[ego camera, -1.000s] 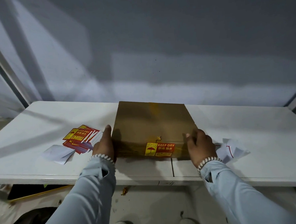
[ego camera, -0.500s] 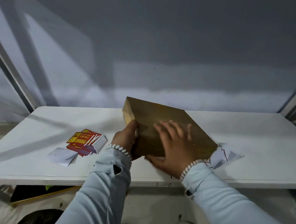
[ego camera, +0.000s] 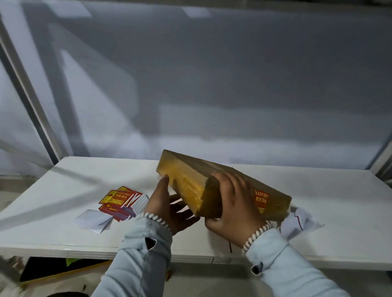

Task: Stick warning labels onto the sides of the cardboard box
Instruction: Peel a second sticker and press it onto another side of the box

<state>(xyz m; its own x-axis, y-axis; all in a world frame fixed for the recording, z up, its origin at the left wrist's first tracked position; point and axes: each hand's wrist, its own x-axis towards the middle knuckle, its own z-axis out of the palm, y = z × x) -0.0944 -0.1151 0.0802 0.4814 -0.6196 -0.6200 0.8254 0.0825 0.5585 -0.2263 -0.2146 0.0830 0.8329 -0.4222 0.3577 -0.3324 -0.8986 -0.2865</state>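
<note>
Cardboard box (ego camera: 187,182), tilted, red label (ego camera: 262,198) attached

Dim, soft, slightly blurred wide-angle view; glare on the white table (ego camera: 329,198), diagonal shadows across the wall (ego camera: 209,79).

Both hands hold cardboard box (ego camera: 217,183) tilted above white counter (ego camera: 330,209): left hand (ego camera: 171,208) under near corner, right hand (ego camera: 232,205) over labelled side. Label stack (ego camera: 120,202) left.
</note>
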